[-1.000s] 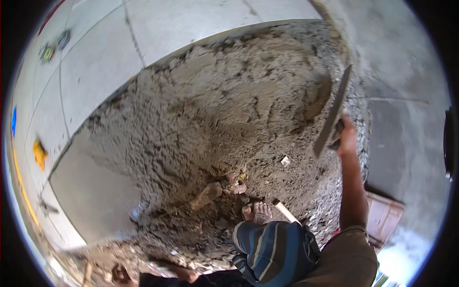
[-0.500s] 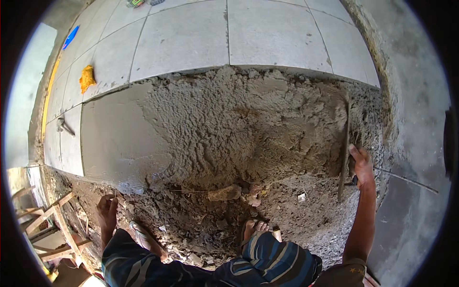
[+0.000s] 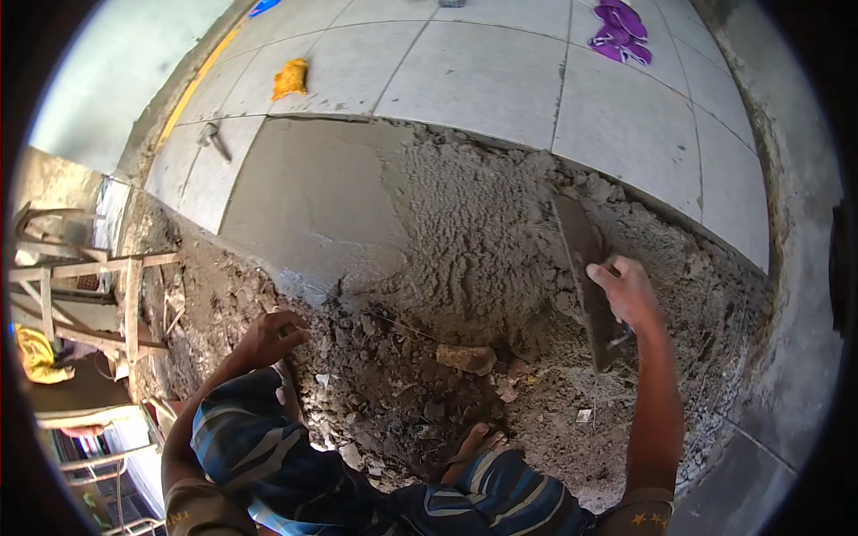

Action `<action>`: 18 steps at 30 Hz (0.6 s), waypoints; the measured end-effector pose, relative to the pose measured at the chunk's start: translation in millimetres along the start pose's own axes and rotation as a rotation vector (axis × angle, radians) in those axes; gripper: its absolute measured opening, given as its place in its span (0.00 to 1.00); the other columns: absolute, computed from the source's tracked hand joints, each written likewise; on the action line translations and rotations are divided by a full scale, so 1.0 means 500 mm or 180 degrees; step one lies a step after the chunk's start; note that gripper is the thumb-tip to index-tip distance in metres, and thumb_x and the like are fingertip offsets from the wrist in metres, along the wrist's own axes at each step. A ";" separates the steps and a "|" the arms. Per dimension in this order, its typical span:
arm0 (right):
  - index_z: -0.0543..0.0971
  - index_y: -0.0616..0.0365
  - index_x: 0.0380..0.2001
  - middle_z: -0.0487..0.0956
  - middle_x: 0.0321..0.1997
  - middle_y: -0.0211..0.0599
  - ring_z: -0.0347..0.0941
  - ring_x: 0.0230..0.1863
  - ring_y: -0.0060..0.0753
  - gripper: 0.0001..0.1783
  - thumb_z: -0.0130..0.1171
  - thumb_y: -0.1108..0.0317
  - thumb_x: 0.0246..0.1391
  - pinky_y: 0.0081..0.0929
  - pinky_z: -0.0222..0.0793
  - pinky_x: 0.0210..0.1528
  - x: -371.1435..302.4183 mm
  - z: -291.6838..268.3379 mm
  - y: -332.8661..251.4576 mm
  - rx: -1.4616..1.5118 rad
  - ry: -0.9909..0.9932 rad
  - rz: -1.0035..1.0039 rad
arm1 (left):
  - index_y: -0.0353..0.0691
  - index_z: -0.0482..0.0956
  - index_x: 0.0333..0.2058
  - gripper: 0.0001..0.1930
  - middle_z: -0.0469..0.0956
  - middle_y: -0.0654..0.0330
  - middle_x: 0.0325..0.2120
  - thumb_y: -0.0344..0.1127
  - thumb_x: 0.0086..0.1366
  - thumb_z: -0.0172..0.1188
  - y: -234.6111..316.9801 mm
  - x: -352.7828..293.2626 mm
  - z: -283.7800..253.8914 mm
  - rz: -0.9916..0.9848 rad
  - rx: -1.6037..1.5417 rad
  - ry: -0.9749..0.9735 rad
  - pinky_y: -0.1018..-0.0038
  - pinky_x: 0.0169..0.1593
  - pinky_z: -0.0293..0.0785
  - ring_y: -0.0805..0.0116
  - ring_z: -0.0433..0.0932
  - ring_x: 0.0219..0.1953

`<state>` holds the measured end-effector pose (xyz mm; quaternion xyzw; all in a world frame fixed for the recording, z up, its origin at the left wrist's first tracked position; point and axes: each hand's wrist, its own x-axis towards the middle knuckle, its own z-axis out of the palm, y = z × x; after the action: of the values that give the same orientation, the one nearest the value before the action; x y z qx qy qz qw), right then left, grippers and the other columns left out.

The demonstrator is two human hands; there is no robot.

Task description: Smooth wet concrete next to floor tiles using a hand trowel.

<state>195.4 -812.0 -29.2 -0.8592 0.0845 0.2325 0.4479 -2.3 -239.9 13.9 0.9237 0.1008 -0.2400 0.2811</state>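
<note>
The long float [image 3: 583, 284] was held in the right hand [image 3: 628, 295], the fingers and thumb closed around its back, where the handle was mostly hidden. The tool was set across the right part of the rough grey mortar [image 3: 469, 228], 1 end near the laid floor tiles [image 3: 483, 76] and the other near the loose soil [image 3: 393, 411]; its face seemed tilted onto a long edge rather than laid flat. The left hand [image 3: 271, 339] was poised over the soil near the mortar's lower edge, its fingers loosely curled and the thumb slightly apart — whether anything was pinched there could not be told.

For a good pass, the float was best drawn at a constant slant, with light, even pressure along its length, so that neither of its 2 ends would be allowed to dig in. The smooth patch [image 3: 308, 192] at the left was judged a fit guide for level, and surplus was better dragged into low spots than pressed down. Care was needed beside the tiles — their edge could be knocked or smeared — and near the stone [image 3: 466, 358] at the soil side, where the stroke could be snagged.
</note>
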 end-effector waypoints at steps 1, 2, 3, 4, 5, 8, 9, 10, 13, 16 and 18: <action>0.77 0.63 0.30 0.74 0.18 0.34 0.70 0.15 0.27 0.22 0.66 0.52 0.62 0.34 0.65 0.18 0.013 0.011 -0.026 -0.0116 -0.0115 -0.0053 | 0.36 0.85 0.43 0.16 0.85 0.53 0.34 0.44 0.66 0.68 0.011 -0.007 -0.001 -0.0034 0.0016 0.0038 0.66 0.41 0.80 0.62 0.85 0.37; 0.78 0.63 0.30 0.76 0.20 0.37 0.73 0.19 0.31 0.22 0.65 0.52 0.62 0.37 0.69 0.23 0.038 0.041 -0.042 -0.0308 -0.0029 -0.0326 | 0.37 0.85 0.43 0.16 0.85 0.53 0.33 0.44 0.66 0.68 0.024 -0.012 -0.003 0.0016 -0.0007 -0.0016 0.66 0.41 0.80 0.62 0.85 0.36; 0.78 0.64 0.30 0.79 0.23 0.40 0.77 0.23 0.35 0.22 0.64 0.52 0.62 0.40 0.72 0.28 0.062 0.070 -0.053 -0.0528 0.0112 -0.0570 | 0.37 0.85 0.42 0.16 0.84 0.53 0.33 0.44 0.66 0.68 0.038 -0.007 0.000 0.0123 -0.0052 -0.0094 0.66 0.41 0.80 0.62 0.85 0.36; 0.78 0.64 0.30 0.80 0.24 0.42 0.78 0.26 0.37 0.22 0.63 0.51 0.62 0.41 0.73 0.32 0.088 0.112 -0.072 -0.0628 0.0098 -0.0525 | 0.37 0.86 0.43 0.16 0.85 0.53 0.34 0.45 0.66 0.68 0.044 -0.009 -0.001 0.0022 -0.0021 -0.0153 0.66 0.41 0.80 0.62 0.85 0.36; 0.79 0.64 0.30 0.81 0.26 0.44 0.79 0.30 0.40 0.23 0.63 0.51 0.63 0.43 0.74 0.36 0.105 0.151 -0.092 -0.0737 0.0090 -0.0464 | 0.37 0.86 0.43 0.16 0.85 0.53 0.34 0.45 0.66 0.68 0.035 -0.018 -0.001 0.0024 -0.0007 -0.0152 0.66 0.41 0.80 0.62 0.85 0.36; 0.75 0.59 0.27 0.77 0.22 0.39 0.73 0.19 0.33 0.23 0.63 0.50 0.64 0.39 0.69 0.25 0.107 0.177 -0.130 -0.0180 -0.0663 -0.0401 | 0.39 0.87 0.43 0.15 0.87 0.54 0.36 0.44 0.66 0.68 0.041 -0.063 0.001 0.0236 0.0050 -0.0457 0.66 0.42 0.81 0.62 0.86 0.38; 0.75 0.59 0.27 0.77 0.22 0.39 0.73 0.19 0.33 0.23 0.63 0.50 0.64 0.39 0.69 0.25 0.092 0.157 -0.105 -0.0225 -0.0642 -0.0336 | 0.39 0.87 0.43 0.15 0.87 0.54 0.36 0.44 0.66 0.68 0.073 -0.070 0.009 0.0269 0.0001 -0.0514 0.66 0.42 0.81 0.62 0.86 0.38; 0.74 0.58 0.27 0.74 0.20 0.34 0.70 0.17 0.29 0.23 0.63 0.49 0.64 0.36 0.66 0.22 0.068 0.131 -0.075 0.0447 -0.0556 -0.0207 | 0.39 0.87 0.43 0.14 0.87 0.55 0.37 0.42 0.67 0.68 0.115 -0.078 0.007 0.0371 -0.0241 -0.0877 0.66 0.43 0.82 0.62 0.86 0.39; 0.74 0.55 0.29 0.68 0.18 0.23 0.64 0.14 0.19 0.21 0.63 0.49 0.65 0.27 0.58 0.17 -0.035 0.088 -0.039 0.1693 -0.0205 0.0213 | 0.38 0.86 0.43 0.10 0.86 0.56 0.40 0.37 0.69 0.66 0.161 -0.117 0.049 0.0407 -0.1078 -0.1485 0.67 0.46 0.80 0.64 0.84 0.41; 0.74 0.55 0.31 0.66 0.18 0.23 0.63 0.13 0.20 0.19 0.63 0.51 0.66 0.26 0.60 0.16 -0.130 0.110 0.004 0.1767 0.0195 0.0543 | 0.41 0.84 0.51 0.18 0.85 0.54 0.39 0.45 0.69 0.68 0.128 -0.050 0.128 0.0773 -0.0922 -0.2134 0.63 0.45 0.81 0.59 0.85 0.41; 0.74 0.58 0.35 0.65 0.18 0.23 0.62 0.12 0.20 0.19 0.62 0.52 0.66 0.27 0.62 0.14 -0.163 0.160 0.020 0.2076 0.0738 0.0787 | 0.42 0.82 0.54 0.22 0.85 0.54 0.39 0.48 0.68 0.68 0.161 -0.018 0.161 0.0762 -0.0628 -0.2168 0.64 0.44 0.81 0.58 0.85 0.40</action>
<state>94.5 -758.1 -36.9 -0.6751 0.3076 0.1468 0.6543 -15.3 -352.3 -2.1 0.7647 -0.0845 -0.4880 0.4122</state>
